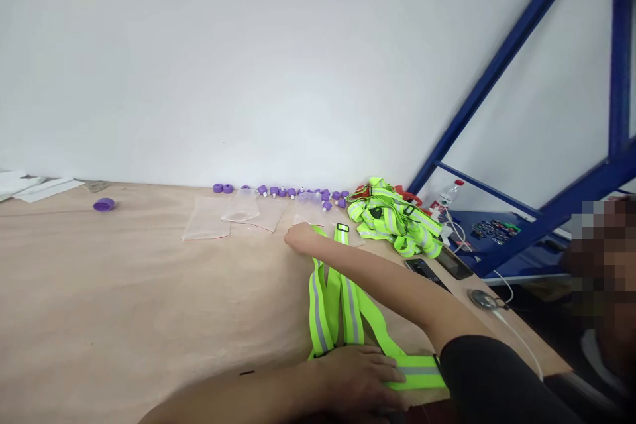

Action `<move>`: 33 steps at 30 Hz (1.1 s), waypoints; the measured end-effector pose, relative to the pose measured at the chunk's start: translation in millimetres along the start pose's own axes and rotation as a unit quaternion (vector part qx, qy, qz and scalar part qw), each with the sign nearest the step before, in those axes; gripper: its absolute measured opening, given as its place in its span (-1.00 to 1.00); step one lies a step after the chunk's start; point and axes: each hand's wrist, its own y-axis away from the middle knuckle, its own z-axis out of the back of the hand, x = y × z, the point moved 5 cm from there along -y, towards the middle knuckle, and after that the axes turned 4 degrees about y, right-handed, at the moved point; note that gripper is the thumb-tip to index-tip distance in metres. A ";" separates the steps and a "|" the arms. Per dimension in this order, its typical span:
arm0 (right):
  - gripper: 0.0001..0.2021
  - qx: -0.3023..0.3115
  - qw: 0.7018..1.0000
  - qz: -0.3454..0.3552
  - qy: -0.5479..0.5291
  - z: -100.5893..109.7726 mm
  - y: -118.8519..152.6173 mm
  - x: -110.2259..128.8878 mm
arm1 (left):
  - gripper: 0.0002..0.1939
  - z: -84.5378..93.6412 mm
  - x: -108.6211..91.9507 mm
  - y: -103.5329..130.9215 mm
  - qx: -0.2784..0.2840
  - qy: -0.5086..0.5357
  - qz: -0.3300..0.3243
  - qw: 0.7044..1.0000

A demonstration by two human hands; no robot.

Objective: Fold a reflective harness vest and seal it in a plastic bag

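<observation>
A fluorescent yellow-green reflective vest made of elastic straps with grey stripes is spread on the wooden table. My right hand reaches across from the right, closed at the upper end of the left strap; its fingertips are hidden. Beside its forearm, a black buckle sits on the other upright strap. Near the front edge, my left hand rests on the lower part of the vest, fingers stretched out over the horizontal band. Clear plastic bags lie just beyond and left of my right hand.
More reflective vests are heaped at the back right. Several purple caps line the wall, and a purple cup-shaped piece lies left. Phones, a cabled round device, a bottle and blue frame are right, near another person.
</observation>
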 end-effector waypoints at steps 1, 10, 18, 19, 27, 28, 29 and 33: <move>-0.73 0.008 1.000 -0.002 -0.004 0.4 3.7 -2.0 | -0.54 -0.2 0.1 0.0 0.001 0.000 0.001 1.000; -0.71 -0.065 0.997 0.003 -0.050 44.1 43.3 -48.1 | -0.55 -5.5 -2.2 1.2 -0.008 0.015 0.017 1.000; -0.71 -0.194 0.967 -0.029 -0.162 43.1 39.8 -78.1 | -0.54 4.3 -5.9 1.4 0.004 0.057 0.033 0.998; -0.71 -0.194 0.966 -0.039 -0.164 36.0 37.2 -73.8 | -0.54 7.3 -6.4 0.7 0.005 0.062 0.033 0.998; -0.72 -0.238 0.940 -0.075 -0.234 -12.1 73.0 -55.8 | -0.47 18.3 -5.3 -2.1 0.045 0.077 0.049 0.995; -0.70 -0.257 0.930 -0.080 -0.251 -20.1 93.1 -58.8 | -0.47 17.1 -4.4 -2.3 0.049 0.080 0.050 0.994; -0.68 -0.302 0.906 -0.087 -0.284 -28.1 118.7 -63.2 | -0.48 16.0 -3.4 -2.6 0.049 0.083 0.052 0.994; -0.72 -0.400 0.808 -0.218 -0.373 -88.1 248.7 -69.8 | -0.49 22.3 -3.9 -4.0 0.019 0.103 0.061 0.993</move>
